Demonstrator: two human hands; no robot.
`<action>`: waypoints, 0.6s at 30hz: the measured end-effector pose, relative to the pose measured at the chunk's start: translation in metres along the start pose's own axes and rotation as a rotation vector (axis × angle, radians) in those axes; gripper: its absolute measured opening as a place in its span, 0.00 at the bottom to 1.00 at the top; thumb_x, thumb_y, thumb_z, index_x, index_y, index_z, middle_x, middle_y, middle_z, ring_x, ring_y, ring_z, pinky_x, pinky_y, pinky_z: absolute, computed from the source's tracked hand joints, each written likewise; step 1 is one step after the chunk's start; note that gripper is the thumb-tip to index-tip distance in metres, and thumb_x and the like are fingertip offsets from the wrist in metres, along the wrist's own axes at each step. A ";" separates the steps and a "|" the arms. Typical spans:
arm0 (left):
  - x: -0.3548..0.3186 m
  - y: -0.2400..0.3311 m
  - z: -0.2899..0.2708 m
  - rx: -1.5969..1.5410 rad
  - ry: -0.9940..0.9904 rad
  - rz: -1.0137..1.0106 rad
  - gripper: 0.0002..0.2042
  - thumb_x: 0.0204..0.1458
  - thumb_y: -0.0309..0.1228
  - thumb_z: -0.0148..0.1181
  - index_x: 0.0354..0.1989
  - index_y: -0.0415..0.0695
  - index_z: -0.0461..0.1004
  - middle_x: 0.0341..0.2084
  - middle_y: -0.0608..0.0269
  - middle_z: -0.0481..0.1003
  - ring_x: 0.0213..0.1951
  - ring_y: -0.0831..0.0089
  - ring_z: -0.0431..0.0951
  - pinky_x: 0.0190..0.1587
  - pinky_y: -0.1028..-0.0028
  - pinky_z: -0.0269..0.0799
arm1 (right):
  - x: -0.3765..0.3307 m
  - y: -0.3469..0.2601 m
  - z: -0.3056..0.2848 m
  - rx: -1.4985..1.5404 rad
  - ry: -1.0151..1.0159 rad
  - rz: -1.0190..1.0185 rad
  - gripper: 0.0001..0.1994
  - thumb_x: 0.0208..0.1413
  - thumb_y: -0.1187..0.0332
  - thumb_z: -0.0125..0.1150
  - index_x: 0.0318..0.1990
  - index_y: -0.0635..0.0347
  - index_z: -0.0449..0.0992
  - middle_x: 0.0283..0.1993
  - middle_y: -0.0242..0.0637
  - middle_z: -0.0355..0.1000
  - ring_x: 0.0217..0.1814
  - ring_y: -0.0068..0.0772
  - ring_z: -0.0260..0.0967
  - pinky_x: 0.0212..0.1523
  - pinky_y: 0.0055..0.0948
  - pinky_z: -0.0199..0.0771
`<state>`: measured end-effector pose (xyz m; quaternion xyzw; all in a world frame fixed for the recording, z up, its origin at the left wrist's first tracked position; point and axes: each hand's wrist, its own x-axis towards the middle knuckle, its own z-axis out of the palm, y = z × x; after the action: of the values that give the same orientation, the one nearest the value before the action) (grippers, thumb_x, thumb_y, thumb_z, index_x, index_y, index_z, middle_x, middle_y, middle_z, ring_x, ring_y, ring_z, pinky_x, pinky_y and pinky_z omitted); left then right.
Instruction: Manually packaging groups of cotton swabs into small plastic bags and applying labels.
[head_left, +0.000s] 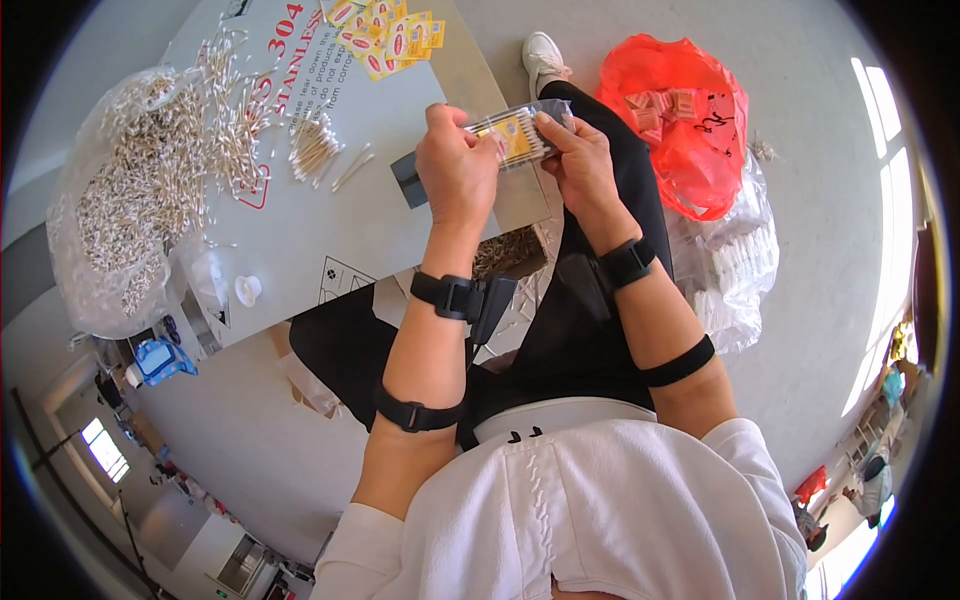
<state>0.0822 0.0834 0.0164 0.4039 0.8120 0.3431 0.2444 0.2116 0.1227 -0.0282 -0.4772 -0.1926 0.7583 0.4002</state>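
Observation:
Above my lap, a clear plastic packet of cotton swabs [518,137] with a yellow card inside is held between both hands. My left hand [457,165] is closed at the packet's left end, its fingers curled and partly hidden. At the other end, my right hand [585,168] grips the packet with the thumb on top and the fingers underneath. On the table to the left lie a small pile of cotton swabs [316,150] and a few loose ones [352,168]. Several yellow cards [395,42] are spread at the table's far edge.
A large clear bag of cotton swabs [130,190] fills the left of the table [300,240]. Near it stands a small white cup [248,290]. On the floor to the right are a red plastic bag [690,150] with pinkish packs and a clear bag of white packs [735,265].

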 end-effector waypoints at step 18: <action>-0.050 -0.036 0.002 0.588 -0.030 0.408 0.44 0.54 0.55 0.51 0.67 0.30 0.45 0.68 0.39 0.43 0.71 0.48 0.39 0.67 0.45 0.35 | -0.017 0.004 0.000 0.174 0.064 0.080 0.17 0.52 0.70 0.68 0.19 0.52 0.64 0.20 0.25 0.62 0.18 0.16 0.56 0.18 0.16 0.56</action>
<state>0.0933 0.0271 -0.0059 0.6157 0.7751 0.1306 0.0559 0.2141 0.1066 -0.0214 -0.4721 -0.0939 0.7719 0.4153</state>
